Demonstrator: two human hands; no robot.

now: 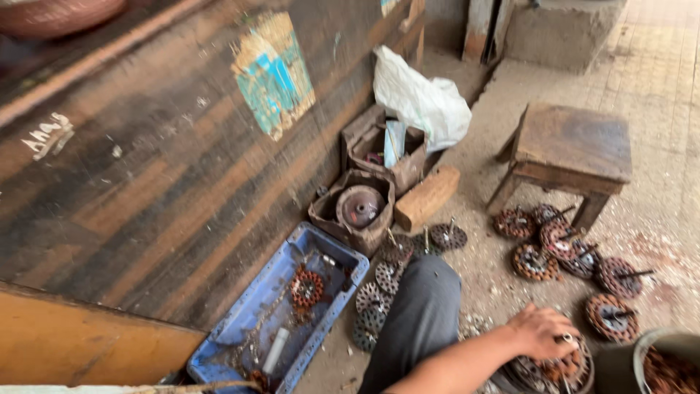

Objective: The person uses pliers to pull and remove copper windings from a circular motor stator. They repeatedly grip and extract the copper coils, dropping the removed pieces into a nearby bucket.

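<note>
Head view shows my right hand curled down onto the rusty wound coil lying on the floor by my knee, and I judge its sharp edges and loose wires could cut my fingers if I tug carelessly.

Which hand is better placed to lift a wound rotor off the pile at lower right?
Probably the right hand: it already rests on the rotor pile. No left hand is in view.

Tray on the floor beside the wall, boxes behind it, stool to the right, wound motor cores before the stool
</note>
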